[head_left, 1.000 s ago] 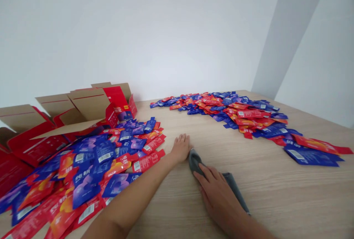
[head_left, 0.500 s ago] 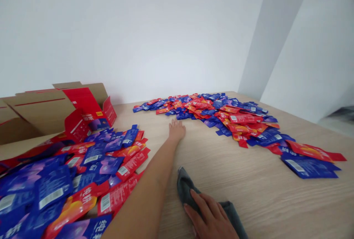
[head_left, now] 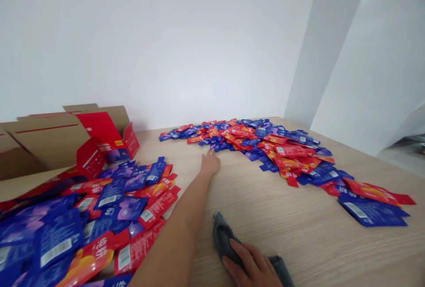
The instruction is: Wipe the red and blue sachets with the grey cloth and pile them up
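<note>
My left hand point(head_left: 210, 163) reaches far across the wooden table point(head_left: 232, 189), fingers stretched out and holding nothing. Its fingertips are at the near edge of a spread pile of red and blue sachets point(head_left: 239, 132); whether they touch is too small to tell. Close to me, my right hand point(head_left: 250, 265) lies over a bunched dark grey cloth point(head_left: 222, 234), its fingers pressed around it on the tabletop. Part of the cloth is hidden under the hand.
At the left, a second heap of red and blue sachets point(head_left: 114, 194) covers the near side. Open cardboard boxes point(head_left: 49, 141) with red outsides stand behind it. A few sachets point(head_left: 372, 207) trail along the right. A white wall point(head_left: 199, 48) rises behind the table.
The view has tilted slightly upward, so most things sit lower in the picture. My left fingertips have come closer to the far pile. My right hand stays on the cloth.
</note>
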`<state>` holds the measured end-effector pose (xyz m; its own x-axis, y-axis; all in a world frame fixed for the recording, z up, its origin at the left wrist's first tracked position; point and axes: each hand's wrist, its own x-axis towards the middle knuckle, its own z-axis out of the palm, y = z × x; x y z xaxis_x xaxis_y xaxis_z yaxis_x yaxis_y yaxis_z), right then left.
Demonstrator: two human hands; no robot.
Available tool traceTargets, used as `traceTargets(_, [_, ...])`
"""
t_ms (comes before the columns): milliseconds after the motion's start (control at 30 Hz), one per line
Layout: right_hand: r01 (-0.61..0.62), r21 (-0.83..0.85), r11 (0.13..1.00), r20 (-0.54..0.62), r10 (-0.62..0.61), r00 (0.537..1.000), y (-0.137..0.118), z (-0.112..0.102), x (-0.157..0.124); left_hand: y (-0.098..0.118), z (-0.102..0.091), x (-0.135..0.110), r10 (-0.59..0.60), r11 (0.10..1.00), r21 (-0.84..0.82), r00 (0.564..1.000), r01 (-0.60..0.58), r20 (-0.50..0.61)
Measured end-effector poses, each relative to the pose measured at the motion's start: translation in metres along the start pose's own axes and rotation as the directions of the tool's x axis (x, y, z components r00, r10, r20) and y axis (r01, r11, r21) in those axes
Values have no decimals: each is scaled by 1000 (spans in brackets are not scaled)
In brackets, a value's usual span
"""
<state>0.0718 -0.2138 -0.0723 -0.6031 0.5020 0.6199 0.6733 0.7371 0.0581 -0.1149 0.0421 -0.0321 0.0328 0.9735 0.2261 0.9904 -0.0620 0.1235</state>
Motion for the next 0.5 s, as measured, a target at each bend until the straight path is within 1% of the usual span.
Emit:
traceTargets(67, [44,69,997,13,-45,999,4,-6,5,0,-5,-18,15,1000,2,1000,-15,-12])
traceTargets(133, [14,192,981,38,-21,999,4,-15,10,1,-9,-39,38,999,7,999,-37,-26])
traceTargets(200, [-92,349,933,68,73,995,2,-25,15,2,-14,-62,58,998,13,998,-58,-38])
traceTargets(267, [-218,487,846,69,212,975,1,-36,20,5,-19,-89,84,996,15,996,-83,-38])
traceTargets(333, [-312,568,762,30,359,933,3,-45,24,10,-25,-120,135,991,-2,990,-135,-43])
traceTargets(400, [-342,602,721,-22,443,896,6,-52,27,17,-34,-158,222,973,-52,973,-225,-60])
traceTargets(433, [-336,607,720,-48,455,889,7,-55,28,20,-39,-179,263,960,-82,962,-268,-66])
traceTargets(500, [-289,601,745,-86,420,904,5,-59,29,27,-53,-224,318,936,-140,947,-322,-54])
